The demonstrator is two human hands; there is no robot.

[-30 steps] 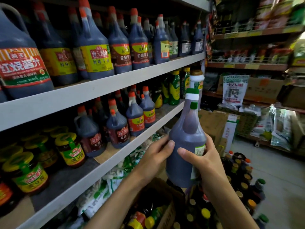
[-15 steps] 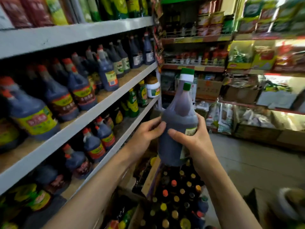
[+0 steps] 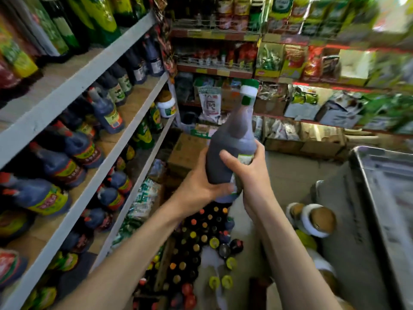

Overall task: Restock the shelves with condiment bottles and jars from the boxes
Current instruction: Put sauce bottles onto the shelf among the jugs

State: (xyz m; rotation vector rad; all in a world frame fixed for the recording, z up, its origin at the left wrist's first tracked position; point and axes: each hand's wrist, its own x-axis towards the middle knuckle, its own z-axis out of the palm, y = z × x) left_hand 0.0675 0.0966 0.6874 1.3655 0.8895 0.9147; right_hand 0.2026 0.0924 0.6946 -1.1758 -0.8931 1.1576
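Two bare forearms reach up from the bottom edge and meet on one dark bottle (image 3: 231, 151), held in the air above the aisle floor. The left hand (image 3: 201, 189) cups the bottle low on its left side and under its base, its fingers (image 3: 225, 189) curled round the bottom edge and touching the plastic. The right hand (image 3: 250, 175) wraps the right side of the body over a pale label; its thumb lies across the front, and the rest of that hand's fingers go round the far side, out of sight. Both hands are closed on the bottle, which tilts slightly, its neck leaning to the right, with a green and white cap (image 3: 249, 88) at the top.

Below the hands, many small bottles (image 3: 201, 238) stand packed together on the floor, seen from above by their coloured caps. To the right of them lie jars (image 3: 317, 220) with brown lids, beside a grey metal tray (image 3: 384, 198) at the right edge.

On the left, grey shelves (image 3: 85, 70) run away from the camera, loaded with dark jugs (image 3: 73, 151) bearing red caps and yellow labels. A cardboard box (image 3: 187, 151) sits on the floor beyond the held bottle. Farther off, blurred packets fill the racks (image 3: 290, 81) across the aisle.
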